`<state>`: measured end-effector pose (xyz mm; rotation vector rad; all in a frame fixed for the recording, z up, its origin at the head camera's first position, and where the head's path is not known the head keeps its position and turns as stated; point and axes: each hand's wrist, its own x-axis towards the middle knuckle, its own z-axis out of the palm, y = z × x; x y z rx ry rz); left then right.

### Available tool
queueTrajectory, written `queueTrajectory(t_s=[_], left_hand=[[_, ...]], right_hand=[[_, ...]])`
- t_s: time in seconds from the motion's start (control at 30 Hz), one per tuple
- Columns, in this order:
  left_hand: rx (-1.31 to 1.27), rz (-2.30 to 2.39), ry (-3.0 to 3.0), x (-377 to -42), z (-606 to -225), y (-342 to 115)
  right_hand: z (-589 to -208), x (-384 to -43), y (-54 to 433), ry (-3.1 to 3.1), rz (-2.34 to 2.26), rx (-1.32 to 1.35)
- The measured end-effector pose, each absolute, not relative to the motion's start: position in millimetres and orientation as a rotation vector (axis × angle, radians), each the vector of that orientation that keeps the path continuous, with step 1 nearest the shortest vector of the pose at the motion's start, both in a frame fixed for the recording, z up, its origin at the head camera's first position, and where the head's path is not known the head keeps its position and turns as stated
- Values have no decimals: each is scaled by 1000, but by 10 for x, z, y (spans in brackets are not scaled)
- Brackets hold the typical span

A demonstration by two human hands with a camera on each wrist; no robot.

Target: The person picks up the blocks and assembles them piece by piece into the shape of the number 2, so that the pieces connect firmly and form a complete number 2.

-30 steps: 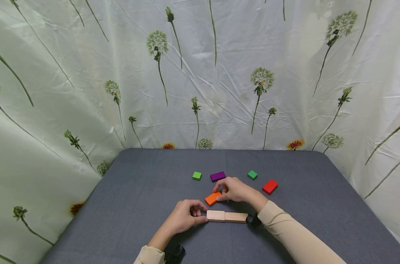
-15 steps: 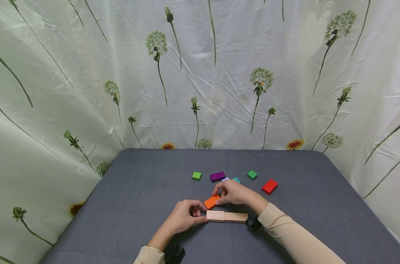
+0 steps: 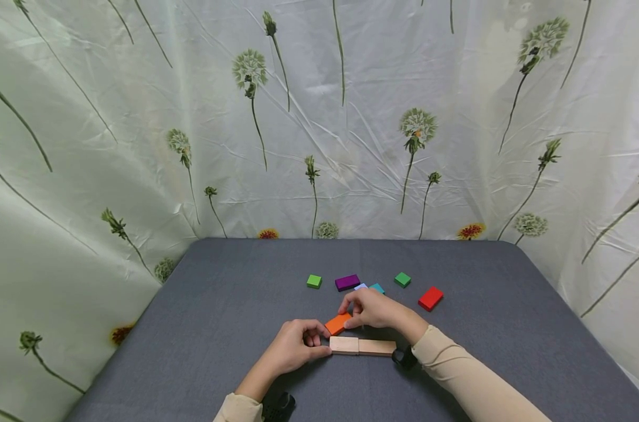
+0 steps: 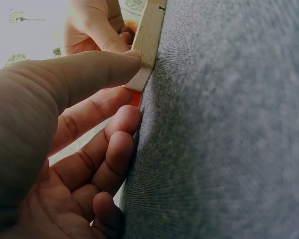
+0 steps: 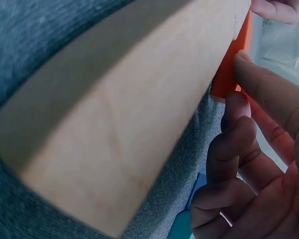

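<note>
Two plain wooden blocks lie end to end on the grey table, a shorter left one (image 3: 344,345) and a longer right one (image 3: 377,348). My left hand (image 3: 295,347) pinches the row's left end; the left wrist view has its thumb on the wood (image 4: 148,37). Just behind the left wooden block lies an orange block (image 3: 337,324), set at a slant. My right hand (image 3: 372,308) holds its right end between thumb and fingers. In the right wrist view, the orange block (image 5: 229,74) is partly covered by that thumb, and the long wooden block (image 5: 119,114) looms in front.
Farther back lie a light green block (image 3: 314,282), a purple block (image 3: 347,282), a green block (image 3: 402,279) and a red block (image 3: 431,299). Pale blue (image 3: 360,286) and teal (image 3: 377,288) blocks are partly hidden by my right hand. A flowered curtain (image 3: 351,146) hangs behind.
Over the first half second my right hand brought the orange block slightly left and nearer the wooden row, uncovering the pale blue and teal blocks. Since then both hands have stayed almost still.
</note>
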<state>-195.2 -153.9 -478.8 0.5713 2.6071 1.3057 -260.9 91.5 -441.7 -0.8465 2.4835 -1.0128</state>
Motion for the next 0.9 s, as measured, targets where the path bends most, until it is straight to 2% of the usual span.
queueTrajectory(t_s=[0.9], left_hand=[[570, 1330, 2600, -1946, -4793, -1538]], right_hand=[[-4429, -2605, 899, 2489, -994, -861]])
